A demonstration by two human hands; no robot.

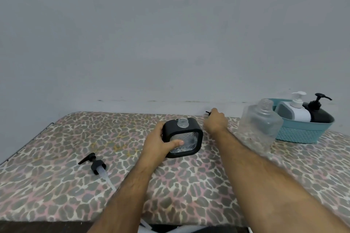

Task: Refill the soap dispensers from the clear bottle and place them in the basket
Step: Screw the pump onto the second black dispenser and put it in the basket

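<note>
A square soap dispenser with a black frame and a clear, textured glass body [184, 137] stands upright near the middle of the table, its threaded clear neck open at the top with no pump fitted. The left hand [161, 143] grips it from its left side, the thumb laid across the glass front and the fingers wrapped behind the black frame.

Just beyond and to the right of the dispenser, the right hand [216, 120] is curled around a small black object [208, 112], of which only a tip shows past the fingers; what it is cannot be told. The hand sits close to the table's far edge.

To the right stands the clear, uncapped plastic bottle [260, 126], its threaded mouth open; it stands just in front of the basket's left end.

The teal, ribbed plastic basket [301, 132] sits at the right of the table. Inside it stand a white-and-grey dispenser with a white pump [295, 110] and, on its right, a black dispenser with a black pump [320, 113].

A loose black pump head with a translucent dip tube [97, 165] lies on its side at the left of the table, well apart from the held dispenser.

Everything rests on a table covered with a pink-and-grey leopard-print cloth [189, 185], set against a plain grey wall [170, 34].
</note>
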